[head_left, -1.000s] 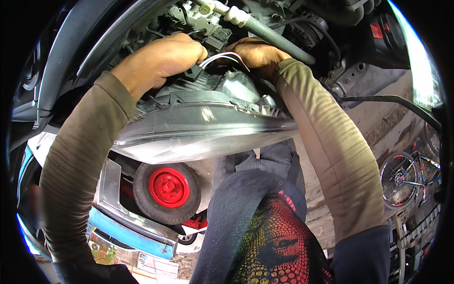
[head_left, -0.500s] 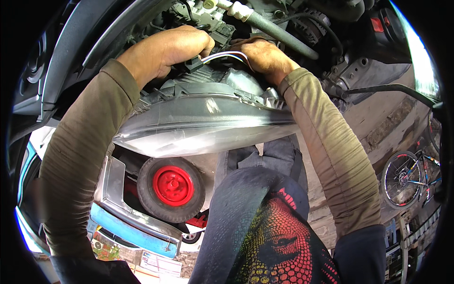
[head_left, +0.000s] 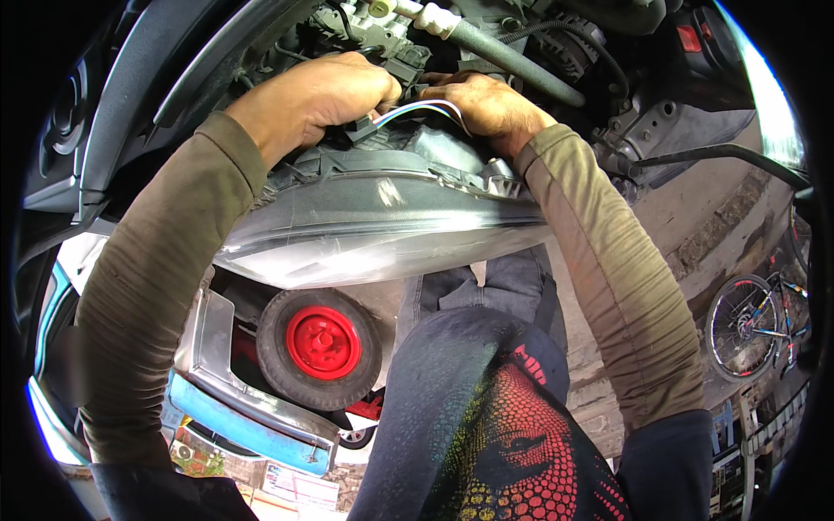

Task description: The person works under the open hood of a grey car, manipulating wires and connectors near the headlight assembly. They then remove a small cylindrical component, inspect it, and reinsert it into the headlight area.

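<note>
Over the back of a car headlight (head_left: pixel 373 208), my two hands work close together in the engine bay. My left hand (head_left: pixel 326 100) is closed, its fingers curled around a small black connector (head_left: pixel 359 130) that pokes out below them. From the connector a bundle of thin white, blue and dark wires (head_left: pixel 421 105) arcs across to my right hand. My right hand (head_left: pixel 486 108) is bent inward, its fingers curled toward the left one. What its fingertips grip is hidden behind the hand.
A thick grey hose (head_left: pixel 517 62) slants behind my right hand. A black bar (head_left: pixel 721 161) juts out on the right. Below the headlight are a wheel with a red rim (head_left: pixel 323 343) and a blue and silver vehicle body (head_left: pixel 243 421). A bicycle (head_left: pixel 747 326) stands at far right.
My left hand has shifted slightly right, toward my right hand, and the connector has dropped a little. The wires show more spread. My right hand stays nearly in place.
</note>
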Available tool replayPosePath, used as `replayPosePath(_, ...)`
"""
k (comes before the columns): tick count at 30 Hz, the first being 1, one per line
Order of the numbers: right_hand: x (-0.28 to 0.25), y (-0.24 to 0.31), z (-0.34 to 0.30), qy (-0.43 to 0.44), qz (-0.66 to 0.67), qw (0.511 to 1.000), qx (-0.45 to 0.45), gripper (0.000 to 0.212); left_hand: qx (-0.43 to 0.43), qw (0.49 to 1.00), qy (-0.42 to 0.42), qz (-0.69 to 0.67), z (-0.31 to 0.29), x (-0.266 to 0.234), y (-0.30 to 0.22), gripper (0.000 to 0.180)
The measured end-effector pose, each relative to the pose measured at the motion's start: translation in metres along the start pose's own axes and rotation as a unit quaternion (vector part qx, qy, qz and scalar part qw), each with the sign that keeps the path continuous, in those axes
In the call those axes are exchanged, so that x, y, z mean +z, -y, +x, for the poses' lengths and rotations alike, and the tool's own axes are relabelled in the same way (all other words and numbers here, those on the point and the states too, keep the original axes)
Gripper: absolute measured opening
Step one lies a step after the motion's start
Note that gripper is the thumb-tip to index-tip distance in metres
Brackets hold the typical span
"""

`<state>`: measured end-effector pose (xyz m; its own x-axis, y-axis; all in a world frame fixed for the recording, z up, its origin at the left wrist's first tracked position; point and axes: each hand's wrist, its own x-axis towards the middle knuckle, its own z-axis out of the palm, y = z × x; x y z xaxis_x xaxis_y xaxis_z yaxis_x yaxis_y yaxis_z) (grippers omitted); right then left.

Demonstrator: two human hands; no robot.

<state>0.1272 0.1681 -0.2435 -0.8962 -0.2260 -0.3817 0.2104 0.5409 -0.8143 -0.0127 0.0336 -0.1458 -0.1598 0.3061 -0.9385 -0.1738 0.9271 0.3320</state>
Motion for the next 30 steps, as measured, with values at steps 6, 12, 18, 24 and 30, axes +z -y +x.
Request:
replayPosePath(6, -0.008, -0.003, 0.016, 0.071, -0.075, 0.995, -0.004, 0.035, -0.005, 0.999, 0.019, 0.042, -0.001, -0.003, 0.004, 0.023)
replayPosePath(12, -0.015, -0.001, 0.027, 0.121, -0.028, 0.987, 0.103, 0.036, -0.031, 0.999, -0.009, 0.0, 0.002, -0.008, 0.0, 0.023)
replayPosePath(18, -0.02, 0.011, 0.019, 0.082, 0.251, 0.947, 0.183, 0.03, 0.015, 0.999, 0.04, -0.01, 0.002, -0.003, 0.003, 0.022)
replayPosePath(24, -0.024, 0.022, 0.033, 0.077, 0.252, 0.922, 0.282, 0.027, 0.062, 0.997, 0.055, 0.002, -0.001, 0.0, 0.001, 0.026)
replayPosePath(30, -0.018, 0.015, 0.042, 0.083, 0.082, 0.957, 0.265, 0.032, 0.212, 0.949, 0.123, 0.198, -0.008, -0.003, -0.004, 0.036)
